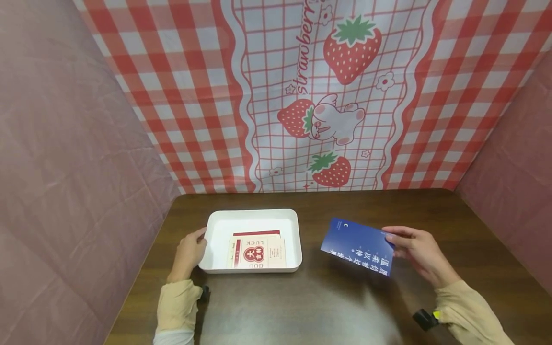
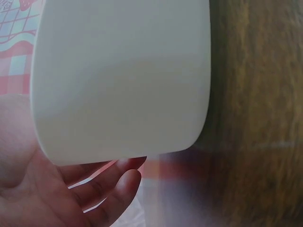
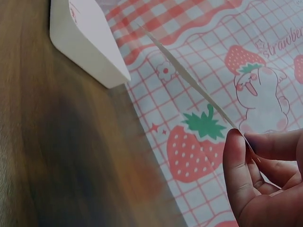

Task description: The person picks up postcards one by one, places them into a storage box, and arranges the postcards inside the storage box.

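Note:
A white tray (image 1: 213, 225) sits on the dark wooden table (image 1: 327, 302), holding cream-and-red cards (image 1: 256, 251) with a red seal print. My left hand (image 1: 189, 251) rests against the tray's left wall (image 2: 123, 85), fingers (image 2: 111, 187) loosely extended along it. My right hand (image 1: 416, 249) pinches the right edge of a blue card (image 1: 358, 246) with white characters, held above the table to the right of the tray. In the right wrist view the blue card (image 3: 189, 78) shows edge-on between thumb and fingers (image 3: 236, 165), and the tray (image 3: 87, 42) lies beyond.
A red-checked strawberry cloth (image 1: 302, 96) hangs behind the table. Pink cloth walls (image 1: 64, 167) close in both sides. Bare wood lies in front of the tray and under the blue card.

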`<state>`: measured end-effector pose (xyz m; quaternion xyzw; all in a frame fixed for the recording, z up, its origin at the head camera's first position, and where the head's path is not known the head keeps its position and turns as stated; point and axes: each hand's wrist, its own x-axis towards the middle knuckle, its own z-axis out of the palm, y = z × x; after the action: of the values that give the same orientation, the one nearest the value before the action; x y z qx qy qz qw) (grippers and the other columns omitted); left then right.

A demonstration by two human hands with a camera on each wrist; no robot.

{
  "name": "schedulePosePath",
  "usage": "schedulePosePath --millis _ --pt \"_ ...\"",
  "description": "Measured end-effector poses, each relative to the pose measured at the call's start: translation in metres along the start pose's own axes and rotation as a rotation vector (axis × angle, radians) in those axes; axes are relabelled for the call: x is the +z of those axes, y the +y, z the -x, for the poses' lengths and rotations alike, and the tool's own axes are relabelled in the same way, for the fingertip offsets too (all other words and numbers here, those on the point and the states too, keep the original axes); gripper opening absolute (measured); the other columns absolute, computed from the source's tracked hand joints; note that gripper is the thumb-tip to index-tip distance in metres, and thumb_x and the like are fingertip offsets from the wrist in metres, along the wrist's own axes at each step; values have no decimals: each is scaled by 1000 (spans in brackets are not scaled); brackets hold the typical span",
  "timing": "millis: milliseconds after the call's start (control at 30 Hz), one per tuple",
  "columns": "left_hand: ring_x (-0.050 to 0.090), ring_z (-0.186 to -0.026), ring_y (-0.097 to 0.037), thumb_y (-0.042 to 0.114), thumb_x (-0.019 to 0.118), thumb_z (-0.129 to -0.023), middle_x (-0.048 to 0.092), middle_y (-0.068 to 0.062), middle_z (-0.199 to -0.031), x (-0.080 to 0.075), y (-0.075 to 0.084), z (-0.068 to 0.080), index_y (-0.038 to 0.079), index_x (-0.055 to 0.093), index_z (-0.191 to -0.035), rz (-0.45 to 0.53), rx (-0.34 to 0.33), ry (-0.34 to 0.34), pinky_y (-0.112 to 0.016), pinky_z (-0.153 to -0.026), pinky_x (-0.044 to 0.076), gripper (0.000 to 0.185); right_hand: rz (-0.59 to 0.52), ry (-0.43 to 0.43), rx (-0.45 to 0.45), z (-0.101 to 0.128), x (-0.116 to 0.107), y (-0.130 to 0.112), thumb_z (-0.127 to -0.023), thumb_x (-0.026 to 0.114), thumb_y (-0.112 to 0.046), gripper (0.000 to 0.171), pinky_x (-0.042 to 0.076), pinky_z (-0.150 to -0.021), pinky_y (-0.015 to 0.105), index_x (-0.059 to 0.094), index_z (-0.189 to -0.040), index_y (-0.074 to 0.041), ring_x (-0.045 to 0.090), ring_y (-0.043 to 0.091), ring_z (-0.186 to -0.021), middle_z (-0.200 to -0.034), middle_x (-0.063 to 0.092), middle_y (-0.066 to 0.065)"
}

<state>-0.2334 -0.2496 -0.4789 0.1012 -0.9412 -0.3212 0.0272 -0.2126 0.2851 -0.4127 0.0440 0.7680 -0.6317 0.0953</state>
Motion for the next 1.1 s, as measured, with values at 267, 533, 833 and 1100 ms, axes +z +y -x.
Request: schedulePosePath --millis 267,533,833,1100 --pt "57 -91 -32 10 44 -92 64 -23 -122 1 0 0 2 54 -137 2 8 2 -51 -82 47 46 -4 -4 -28 -7 15 -8 -93 64 -21 29 59 -69 29 66 -119 -7 67 12 -73 -88 69 -12" --pt "59 -105 -36 11 44 -93 60 -23 -131 0 -1 0 4 52 -139 13 -23 -4 -53 -90 46 47 8 -22 -42 -17 29 -15 -94 63 -24 43 58 -71 28 57 -128 1 66 12 -76 -92 67 -9" --pt "59 -101 -34 11 44 -93 62 -22 -129 1 -2 0 4 53 -139 7 -23 -1 -52 -88 47 47 -27 -43 -41 -28 46 -21 -94 63 -17 41 58 -67 27 57 -127 5 65 9 -70 -87 68 -8" --pt "59 -98 -34 10 44 -92 64 -23 -124 1 -1 0 3 54 -137 4 6 11 -52 -87 47 46 -54 -61 -63 -37 59 -27 -93 62 -12 38 57 -64 27 57 -125 8 64 7 -66 -83 69 -8"
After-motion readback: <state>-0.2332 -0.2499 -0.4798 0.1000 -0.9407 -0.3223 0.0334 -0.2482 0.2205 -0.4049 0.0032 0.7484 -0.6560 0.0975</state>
